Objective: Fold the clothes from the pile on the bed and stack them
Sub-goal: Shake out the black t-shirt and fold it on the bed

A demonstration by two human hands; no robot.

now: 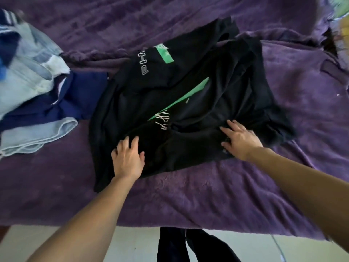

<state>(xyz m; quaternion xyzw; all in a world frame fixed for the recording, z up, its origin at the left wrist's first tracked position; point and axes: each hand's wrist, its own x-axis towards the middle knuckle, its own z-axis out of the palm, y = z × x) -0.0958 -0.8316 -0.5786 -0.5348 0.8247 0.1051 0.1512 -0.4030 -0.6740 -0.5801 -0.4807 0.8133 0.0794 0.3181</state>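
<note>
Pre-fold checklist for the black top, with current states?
1. Left hand flat on the black top: ok.
2. Right hand on the top's near right part: ok.
3. Top smoothed flat: not ok, creased and bunched on the right.
4. Top wholly on the purple blanket: ok.
5. Top clear of the clothes pile: cannot tell, its left edge meets a navy garment.
6. Folded stack to put it on: cannot tell, none in view.

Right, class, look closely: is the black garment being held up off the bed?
No, the black garment lies on the purple blanket, with the left hand and right hand resting on its near part.
</note>
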